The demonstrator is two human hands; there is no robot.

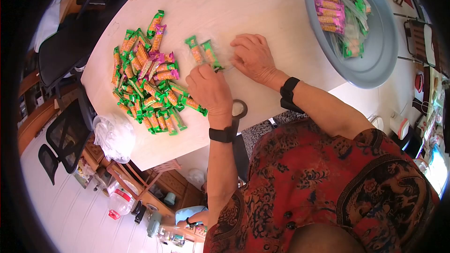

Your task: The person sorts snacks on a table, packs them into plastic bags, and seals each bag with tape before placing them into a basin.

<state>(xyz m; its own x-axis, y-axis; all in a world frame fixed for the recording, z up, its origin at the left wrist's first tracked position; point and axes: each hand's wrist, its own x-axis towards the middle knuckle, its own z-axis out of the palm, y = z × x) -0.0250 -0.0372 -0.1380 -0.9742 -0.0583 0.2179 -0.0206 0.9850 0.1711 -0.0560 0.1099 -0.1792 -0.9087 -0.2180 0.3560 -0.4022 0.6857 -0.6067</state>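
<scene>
Two wrapped snack sticks [201, 54] with green ends lie side by side inside a clear plastic bag [224, 52] on the table. My left hand [209, 86] has its fingers bent and pinched at the near end of the bag, beside the sticks. My right hand [255, 58] is curled at the bag's right side, fingertips closed on its thin film; the exact grip is partly hidden. To the left of my left hand spreads a loose pile of snack sticks [145, 84] in green and purple wrappers.
A grey-blue basin [385, 61] at the right holds bagged snack sticks [330, 14]. A dark ring, perhaps a tape roll [245, 110], lies by my left wrist. A bunch of clear plastic bags [114, 137] hangs at the table's left edge. Another person's hand [199, 218] shows below.
</scene>
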